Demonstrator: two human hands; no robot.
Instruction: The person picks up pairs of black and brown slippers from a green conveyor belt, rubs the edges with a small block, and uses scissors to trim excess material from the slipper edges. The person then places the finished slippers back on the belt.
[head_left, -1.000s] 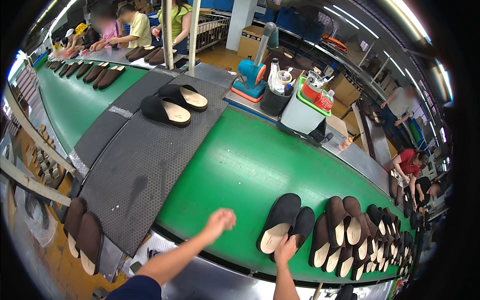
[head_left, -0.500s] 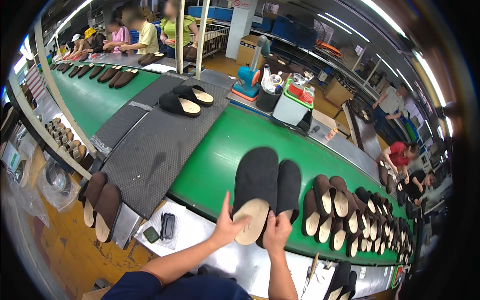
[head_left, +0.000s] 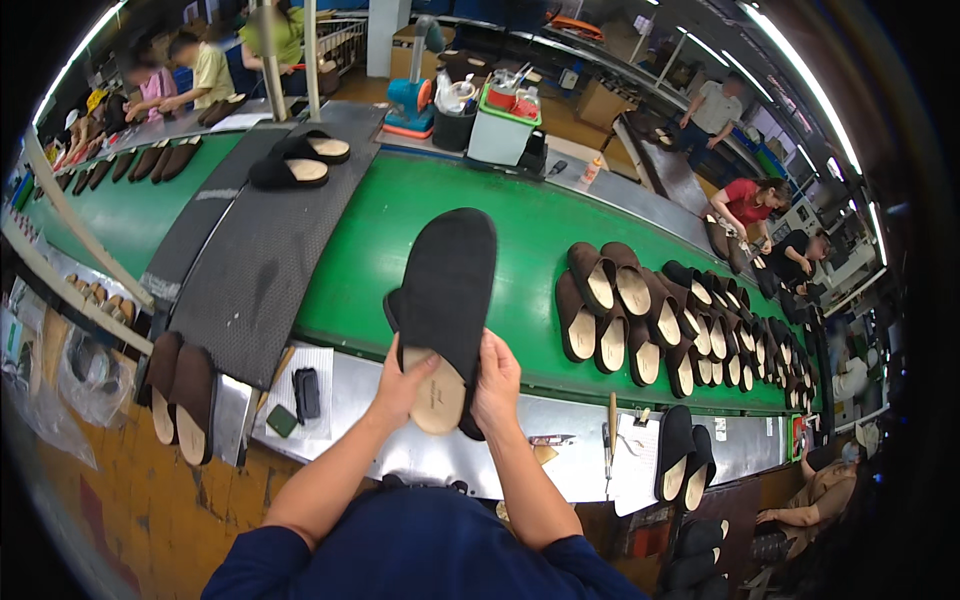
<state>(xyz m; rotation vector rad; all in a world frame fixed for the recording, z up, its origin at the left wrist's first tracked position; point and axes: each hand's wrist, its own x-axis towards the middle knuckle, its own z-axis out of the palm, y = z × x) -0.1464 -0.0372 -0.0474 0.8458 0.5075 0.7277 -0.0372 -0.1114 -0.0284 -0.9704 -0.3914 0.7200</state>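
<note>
In front of me I hold a black closed-toe clog [head_left: 450, 270] with a beige insole, toe pointing away. A second black clog lies mostly hidden behind it; only bits of its dark edge show at the sides. My left hand [head_left: 398, 392] is closed on the heel end, its thumb over the insole. On the other side my right hand [head_left: 496, 382] grips the edge; whether it also holds the rear clog is hidden. Beyond the hands runs a green conveyor belt [head_left: 350, 250], with several rows of brown and black clogs [head_left: 632, 290] on its right part.
A grey ribbed mat [head_left: 250, 270] at left bears a black clog pair [head_left: 290, 170]. Brown clogs [head_left: 190, 395] stand at its near corner. A metal ledge [head_left: 560, 415] holds a paper sheet [head_left: 637, 465], a tool and black clogs [head_left: 675, 455]. People work across the belt.
The two black clogs were side by side; now one covers most of the other. My view has swung right, so the belt and mat sit further left.
</note>
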